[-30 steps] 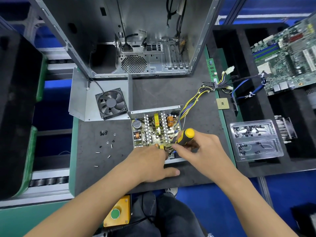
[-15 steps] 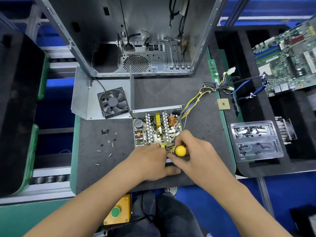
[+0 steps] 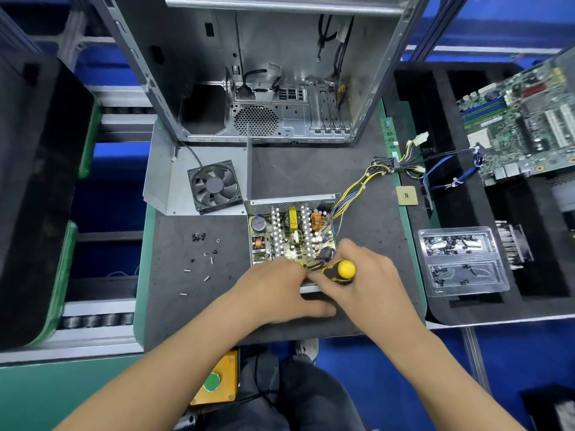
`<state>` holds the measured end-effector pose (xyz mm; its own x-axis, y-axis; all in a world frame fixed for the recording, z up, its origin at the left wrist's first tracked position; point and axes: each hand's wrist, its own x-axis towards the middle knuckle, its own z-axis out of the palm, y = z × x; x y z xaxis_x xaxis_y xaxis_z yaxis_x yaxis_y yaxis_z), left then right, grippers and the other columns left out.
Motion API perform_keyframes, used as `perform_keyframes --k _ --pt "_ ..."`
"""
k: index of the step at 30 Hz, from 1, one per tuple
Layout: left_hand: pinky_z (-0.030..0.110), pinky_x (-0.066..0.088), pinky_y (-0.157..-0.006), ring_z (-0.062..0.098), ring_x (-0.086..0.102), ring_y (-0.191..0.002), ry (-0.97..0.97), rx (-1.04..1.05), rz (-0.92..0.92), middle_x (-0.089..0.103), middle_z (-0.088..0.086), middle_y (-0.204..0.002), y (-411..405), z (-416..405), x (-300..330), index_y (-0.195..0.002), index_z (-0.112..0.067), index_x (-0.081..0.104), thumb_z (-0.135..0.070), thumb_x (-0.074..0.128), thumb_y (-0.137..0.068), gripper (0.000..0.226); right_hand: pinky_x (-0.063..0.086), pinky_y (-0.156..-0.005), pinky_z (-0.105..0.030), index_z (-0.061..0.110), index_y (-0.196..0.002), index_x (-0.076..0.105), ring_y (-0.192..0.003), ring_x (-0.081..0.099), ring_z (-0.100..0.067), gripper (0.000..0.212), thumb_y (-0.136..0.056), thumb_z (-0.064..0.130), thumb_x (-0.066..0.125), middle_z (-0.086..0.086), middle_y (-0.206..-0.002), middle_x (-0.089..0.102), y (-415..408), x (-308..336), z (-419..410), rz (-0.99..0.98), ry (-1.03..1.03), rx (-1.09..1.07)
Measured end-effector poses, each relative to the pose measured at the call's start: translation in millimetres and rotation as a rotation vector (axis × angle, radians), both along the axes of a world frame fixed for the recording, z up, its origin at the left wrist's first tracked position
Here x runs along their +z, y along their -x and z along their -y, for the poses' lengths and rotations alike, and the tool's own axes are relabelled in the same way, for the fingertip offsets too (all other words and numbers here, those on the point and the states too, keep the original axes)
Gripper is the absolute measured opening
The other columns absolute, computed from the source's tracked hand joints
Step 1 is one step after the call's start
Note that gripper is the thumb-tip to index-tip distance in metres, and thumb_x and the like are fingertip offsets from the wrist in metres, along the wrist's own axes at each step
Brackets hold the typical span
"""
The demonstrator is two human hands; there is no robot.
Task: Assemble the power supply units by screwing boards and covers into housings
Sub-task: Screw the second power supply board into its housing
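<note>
A dark mat covers my table, with blue floor and roller tracks around it. At the far edge stands an open computer case, and in front of it, to the left, lies a bent metal cover with a black fan resting on it. The power supply housing sits at the middle of the mat, its board exposed and a bundle of yellow and black wires trailing off to the right. Loose screws are scattered on the mat left of the housing. My left hand lies across the near edge of the housing, fingers on the board's near edge; I cannot tell whether its grip pinches anything. My right hand has its grip curled around the yellow and black screwdriver, held at the board's near right corner. On the right a clear plastic tray holds small parts, and a green motherboard lies farther back.
</note>
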<state>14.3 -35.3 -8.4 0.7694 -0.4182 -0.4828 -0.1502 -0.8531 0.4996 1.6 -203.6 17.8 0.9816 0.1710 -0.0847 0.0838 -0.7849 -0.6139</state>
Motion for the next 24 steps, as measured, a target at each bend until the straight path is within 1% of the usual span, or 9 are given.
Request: perform_keyframes --k 2,5,7,10,12,15,18,20,24 --pt "0.028 0.045 -0.061 0.008 0.055 -0.068 0.085 0.083 0.112 0.059 -0.011 -0.067 7 -4 5 -0.091 -0.034 0.07 -0.085 0.058 -0.064 0.059 0.039 -0.052 -0.033 0.029 -0.072 0.035 -0.064 0.047 -0.019 0.047 -0.074 0.039 0.081 0.005 -0.065 0.052 1 1 -2 -0.005 0.011 -0.007" --pt "0.031 0.053 -0.071 0.007 0.066 -0.082 0.263 0.213 0.384 0.072 -0.012 -0.087 19 -15 11 -0.097 -0.027 0.075 -0.08 0.061 -0.065 0.063 0.04 -0.055 -0.035 0.023 -0.074 0.041 -0.067 0.048 -0.022 0.043 -0.075 0.041 0.08 0.002 -0.068 0.053 0 3 -6 -0.029 0.064 0.02" --pt "0.019 0.051 -0.074 -0.007 0.063 -0.081 0.453 0.33 0.529 0.074 -0.013 -0.091 25 -18 16 -0.1 -0.021 0.077 -0.069 0.069 -0.066 0.059 0.038 -0.055 -0.036 0.02 -0.076 0.041 -0.068 0.046 -0.023 0.044 -0.076 0.042 0.08 0.001 -0.069 0.051 -2 6 -10 -0.027 0.096 0.054" --pt "0.003 0.036 -0.07 -0.021 0.048 -0.073 0.609 0.4 0.627 0.061 -0.027 -0.086 26 -7 25 -0.099 -0.019 0.077 -0.055 0.077 -0.068 0.047 0.039 -0.054 -0.038 0.022 -0.078 0.034 -0.066 0.043 -0.024 0.042 -0.08 0.028 0.076 0.001 -0.07 0.045 -2 11 -14 -0.003 0.121 0.123" --pt "0.002 0.032 -0.067 -0.019 0.047 -0.068 0.648 0.402 0.638 0.054 -0.031 -0.08 24 1 29 -0.097 -0.018 0.078 -0.047 0.079 -0.072 0.039 0.044 -0.06 -0.041 0.023 -0.082 0.035 -0.071 0.047 -0.027 0.036 -0.08 0.019 0.071 0.0 -0.075 0.048 -1 14 -14 -0.013 0.15 0.133" --pt "0.004 0.029 -0.06 -0.009 0.043 -0.057 0.678 0.452 0.568 0.054 -0.03 -0.068 20 4 28 -0.097 -0.019 0.078 -0.041 0.08 -0.074 0.032 0.046 -0.07 -0.037 0.025 -0.091 0.042 -0.083 0.049 -0.023 0.038 -0.078 0.029 0.077 0.003 -0.086 0.052 -1 19 -9 -0.095 0.137 0.114" --pt "0.004 0.027 -0.056 -0.004 0.039 -0.053 0.662 0.455 0.551 0.052 -0.033 -0.067 18 1 26 -0.098 -0.019 0.077 -0.046 0.071 -0.077 0.035 0.04 -0.094 -0.03 0.041 -0.13 0.04 -0.11 0.044 -0.01 0.076 -0.068 0.046 0.084 0.016 -0.12 0.043 6 29 0 -0.164 -0.043 0.11" --pt "0.004 0.026 -0.055 -0.004 0.039 -0.053 0.65 0.431 0.529 0.05 -0.031 -0.066 15 -1 27 -0.097 -0.02 0.077 -0.047 0.069 -0.078 0.035 0.042 -0.099 -0.032 0.044 -0.14 0.035 -0.115 0.044 -0.012 0.077 -0.078 0.033 0.081 0.015 -0.13 0.037 11 40 4 0.012 -0.043 0.22" --pt "0.014 0.025 -0.052 0.004 0.029 -0.054 0.672 0.375 0.432 0.04 -0.007 -0.058 10 -7 26 -0.098 -0.041 0.069 -0.042 0.079 -0.079 0.022 0.053 -0.083 -0.037 0.017 -0.128 0.062 -0.099 0.057 -0.024 0.061 -0.075 -0.013 0.072 -0.002 -0.12 0.058 7 55 7 0.264 0.121 0.438"
